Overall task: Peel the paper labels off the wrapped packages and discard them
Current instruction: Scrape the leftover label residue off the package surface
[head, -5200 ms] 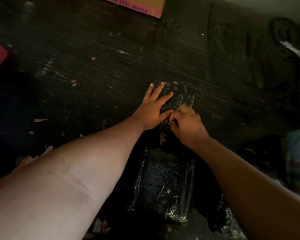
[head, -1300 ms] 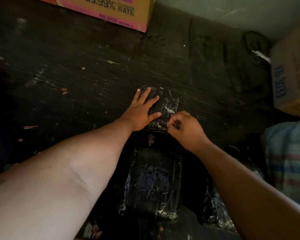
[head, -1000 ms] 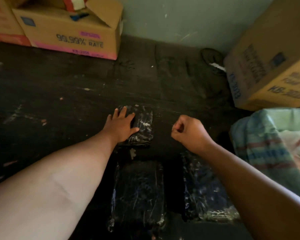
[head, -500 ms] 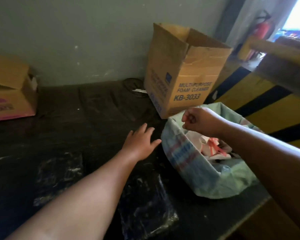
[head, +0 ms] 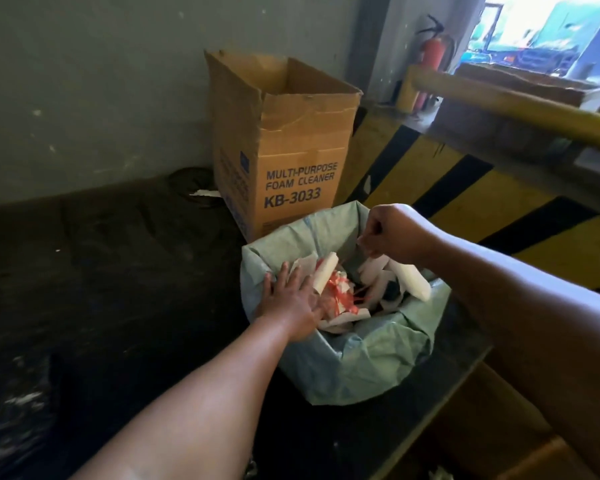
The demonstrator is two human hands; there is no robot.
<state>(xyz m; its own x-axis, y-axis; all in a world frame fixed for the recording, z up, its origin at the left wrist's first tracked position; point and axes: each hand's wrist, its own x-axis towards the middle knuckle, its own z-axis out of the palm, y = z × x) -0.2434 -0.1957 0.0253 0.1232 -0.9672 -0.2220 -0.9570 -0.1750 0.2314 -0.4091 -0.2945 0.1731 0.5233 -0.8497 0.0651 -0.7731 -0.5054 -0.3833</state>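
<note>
My right hand (head: pixel 392 233) hovers over the open green sack (head: pixel 361 362), fingers pinched together on a tiny scrap of paper label that is almost hidden in the fist. White and red paper scraps (head: pixel 340 292) fill the sack. My left hand (head: pixel 291 306) lies flat with spread fingers on the sack's left inner edge, touching the paper pile. A wrapped black package (head: pixel 14 414) glints faintly at the lower left on the dark table (head: pixel 118 289).
An open cardboard box (head: pixel 284 150) marked foam cleaner stands right behind the sack, against the grey wall. A yellow and black striped barrier (head: pixel 471 202) and a yellow rail (head: pixel 506 98) run on the right. A red fire extinguisher (head: pixel 433 57) hangs behind.
My view swung right from the packages to the sack. My right hand carried its pinched scrap over the sack, and my left hand left the package and landed on the sack's edge.
</note>
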